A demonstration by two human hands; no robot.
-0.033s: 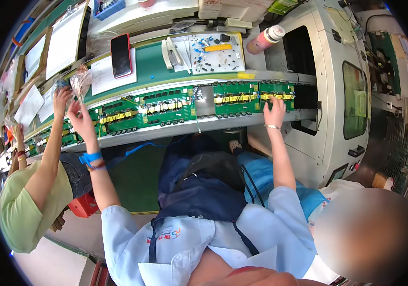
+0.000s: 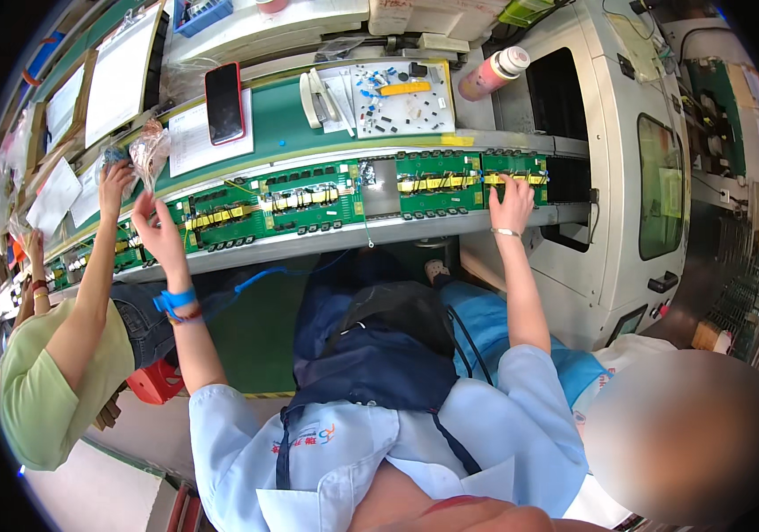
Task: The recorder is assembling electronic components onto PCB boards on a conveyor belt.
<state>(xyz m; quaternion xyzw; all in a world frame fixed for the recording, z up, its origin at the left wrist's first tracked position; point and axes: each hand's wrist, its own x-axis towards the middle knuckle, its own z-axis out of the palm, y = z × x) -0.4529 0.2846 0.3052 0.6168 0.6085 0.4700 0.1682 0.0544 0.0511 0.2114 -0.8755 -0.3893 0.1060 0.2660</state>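
Note:
A row of green circuit boards (image 2: pixel 309 197) with yellow-taped parts runs along a metal rail. My right hand (image 2: pixel 511 206) rests its fingertips at the yellow strip of the rightmost board (image 2: pixel 530 168); its fingers are spread, and nothing held shows. At the left, my left hand (image 2: pixel 160 232) hovers over the near side of the row, fingers apart, with nothing visible in it. A blue wrist strap (image 2: pixel 176 301) with a coiled cord circles that wrist. A clear plastic bag (image 2: pixel 151 152) lies just beyond the left hand.
A co-worker's hand (image 2: pixel 114 182) works close to my left hand. Behind the rail lie a phone (image 2: pixel 225 105), a white tray of small parts (image 2: pixel 402 102) and a pink bottle (image 2: pixel 490 75). A large pale machine (image 2: pixel 628 177) stands at the right, at the rail's end.
My left hand has drawn slightly toward me and to the right, away from the plastic bag. My right hand has shifted only a little at the rightmost board.

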